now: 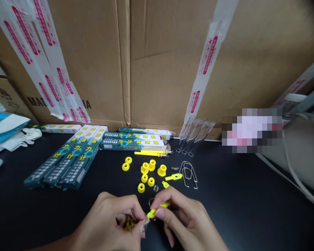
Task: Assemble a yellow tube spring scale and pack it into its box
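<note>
My left hand is closed in a pinch on a small shiny coil, which looks like a spring. Something yellow shows inside its curled fingers. My right hand grips a yellow plastic rod piece between thumb and fingers, its tip meeting the coil. A thin wire ring shows just behind the fingertips. Beyond the hands lie several yellow plastic caps, a small loose spring and flat yellow hook pieces. One more yellow piece is near my right knuckles.
Green and white printed boxes lie at left, with more boxes at the back. Yellow rods with springs rest before them. Clear tubes stand at back right, near bent wire hooks. A large cardboard box walls the back.
</note>
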### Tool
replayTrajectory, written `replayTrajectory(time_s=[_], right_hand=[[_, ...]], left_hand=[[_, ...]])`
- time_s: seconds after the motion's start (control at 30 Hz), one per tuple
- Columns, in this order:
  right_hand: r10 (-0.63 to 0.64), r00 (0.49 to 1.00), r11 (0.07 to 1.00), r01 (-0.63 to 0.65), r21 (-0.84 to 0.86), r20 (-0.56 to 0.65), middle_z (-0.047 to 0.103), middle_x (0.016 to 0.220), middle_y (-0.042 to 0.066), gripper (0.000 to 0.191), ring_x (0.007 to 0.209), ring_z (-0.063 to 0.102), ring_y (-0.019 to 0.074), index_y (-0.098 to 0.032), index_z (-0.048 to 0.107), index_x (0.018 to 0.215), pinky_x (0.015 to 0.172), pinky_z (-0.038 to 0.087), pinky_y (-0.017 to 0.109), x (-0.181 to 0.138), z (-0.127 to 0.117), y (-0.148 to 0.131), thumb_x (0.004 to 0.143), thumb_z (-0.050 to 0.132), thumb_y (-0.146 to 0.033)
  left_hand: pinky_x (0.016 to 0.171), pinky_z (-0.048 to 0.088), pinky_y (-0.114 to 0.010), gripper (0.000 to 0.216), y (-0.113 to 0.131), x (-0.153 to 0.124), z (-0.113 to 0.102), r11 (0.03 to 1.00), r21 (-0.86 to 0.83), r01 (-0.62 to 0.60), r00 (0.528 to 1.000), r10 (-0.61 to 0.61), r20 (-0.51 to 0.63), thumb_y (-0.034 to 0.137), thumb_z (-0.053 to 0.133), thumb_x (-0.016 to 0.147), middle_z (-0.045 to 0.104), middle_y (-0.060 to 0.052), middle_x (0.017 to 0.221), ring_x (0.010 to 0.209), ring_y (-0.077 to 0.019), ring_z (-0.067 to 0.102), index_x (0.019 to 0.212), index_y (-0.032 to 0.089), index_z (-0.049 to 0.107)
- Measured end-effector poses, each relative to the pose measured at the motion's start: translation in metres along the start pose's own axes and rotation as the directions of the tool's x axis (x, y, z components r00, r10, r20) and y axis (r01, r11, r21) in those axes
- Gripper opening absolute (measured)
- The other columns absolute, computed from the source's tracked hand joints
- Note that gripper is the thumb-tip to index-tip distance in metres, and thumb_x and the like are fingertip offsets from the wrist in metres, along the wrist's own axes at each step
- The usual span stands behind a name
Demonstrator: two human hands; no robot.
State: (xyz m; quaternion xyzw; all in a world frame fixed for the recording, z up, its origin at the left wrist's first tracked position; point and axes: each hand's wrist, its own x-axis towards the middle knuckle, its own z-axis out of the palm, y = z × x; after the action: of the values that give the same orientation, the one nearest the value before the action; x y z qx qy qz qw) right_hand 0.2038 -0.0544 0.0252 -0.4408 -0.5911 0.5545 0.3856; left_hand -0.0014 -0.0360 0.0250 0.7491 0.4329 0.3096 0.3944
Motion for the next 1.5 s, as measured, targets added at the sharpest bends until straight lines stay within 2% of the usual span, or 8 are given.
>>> replayTrajectory(time_s=[0.23,0.43,0.63,0.77,0.97,1.17,1.37,1.5], right_hand=[[0.021,1.0,1.0,-0.021,-0.005,0.002,0.059,0.071,-0.002,0.036,0.05,0.048,0.0094,-0.02,0.071,0.095,0.049,0.039,0.022,-0.002,0.0,0.002,0.098,0.063,-0.055],[0.024,0.999,0.998,-0.025,0.058,0.023,0.067,0.08,0.002,0.034,0.061,0.057,0.0129,-0.02,0.074,0.096,0.057,0.048,0.024,-0.004,-0.001,0.002,0.096,0.068,-0.053],[0.068,0.997,0.989,-0.072,0.128,0.038,0.07,0.08,0.003,0.034,0.063,0.058,0.0124,-0.019,0.077,0.094,0.057,0.051,0.022,-0.003,-0.001,-0.002,0.091,0.075,-0.053],[0.09,0.995,0.986,-0.095,0.134,0.041,0.072,0.08,0.003,0.032,0.062,0.058,0.0117,-0.019,0.08,0.093,0.055,0.05,0.02,-0.002,-0.003,-0.002,0.088,0.079,-0.051],[0.079,0.994,0.988,-0.088,0.128,0.079,0.072,0.081,0.004,0.035,0.062,0.056,0.0113,-0.021,0.084,0.098,0.057,0.05,0.021,-0.001,-0.008,-0.002,0.092,0.074,-0.054],[0.113,0.989,0.977,-0.128,0.169,0.096,0.071,0.077,0.004,0.036,0.061,0.055,0.0113,-0.019,0.083,0.097,0.053,0.046,0.02,0.001,-0.009,-0.004,0.089,0.078,-0.053],[0.156,0.986,0.978,-0.163,0.131,0.062,0.057,0.059,-0.003,0.043,0.051,0.047,0.0085,-0.017,0.082,0.095,0.048,0.041,0.018,0.001,-0.007,-0.011,0.086,0.077,-0.059],[0.154,0.987,0.981,-0.158,0.114,0.04,0.059,0.059,-0.002,0.046,0.051,0.048,0.0083,-0.017,0.082,0.092,0.047,0.039,0.018,0.0,-0.005,-0.014,0.083,0.078,-0.062]], left_hand=[[0.04,0.04,-0.009,0.014,-0.001,0.001,0.002,0.999,-0.004,-0.036,0.999,0.036,-0.009,0.015,0.058,0.07,0.072,0.006,0.051,0.035,-0.0069,0.058,0.063,0.02,0.069],[0.04,0.04,-0.011,0.014,-0.001,0.003,0.002,1.0,-0.024,-0.006,1.0,0.005,-0.02,0.017,0.058,0.071,0.07,0.006,0.049,0.035,-0.0077,0.057,0.061,0.02,0.068],[0.042,0.042,-0.012,0.013,0.001,0.002,0.001,0.998,-0.043,0.039,0.999,-0.039,0.009,0.018,0.06,0.071,0.071,0.005,0.051,0.039,-0.0089,0.061,0.061,0.021,0.068],[0.042,0.044,-0.013,0.013,0.0,0.003,0.003,0.994,-0.08,0.069,0.998,-0.069,0.011,0.02,0.059,0.071,0.073,0.004,0.052,0.039,-0.0102,0.062,0.06,0.021,0.065],[0.042,0.045,-0.014,0.012,-0.003,0.004,0.004,0.98,-0.148,0.133,0.991,-0.131,0.023,0.023,0.058,0.071,0.074,0.002,0.053,0.04,-0.0112,0.064,0.059,0.021,0.062],[0.04,0.042,-0.015,0.012,-0.004,0.003,0.006,0.957,-0.216,0.192,0.981,-0.187,0.041,0.025,0.058,0.069,0.074,0.002,0.053,0.04,-0.0116,0.064,0.058,0.021,0.06],[0.044,0.043,-0.015,0.01,0.0,0.003,0.002,0.935,-0.271,0.229,0.973,-0.211,0.094,0.02,0.06,0.071,0.077,0.003,0.058,0.046,-0.0115,0.066,0.061,0.021,0.062],[0.044,0.042,-0.015,0.011,0.002,0.003,0.0,0.928,-0.286,0.238,0.97,-0.214,0.113,0.018,0.061,0.071,0.077,0.003,0.059,0.048,-0.0112,0.066,0.061,0.021,0.062]])
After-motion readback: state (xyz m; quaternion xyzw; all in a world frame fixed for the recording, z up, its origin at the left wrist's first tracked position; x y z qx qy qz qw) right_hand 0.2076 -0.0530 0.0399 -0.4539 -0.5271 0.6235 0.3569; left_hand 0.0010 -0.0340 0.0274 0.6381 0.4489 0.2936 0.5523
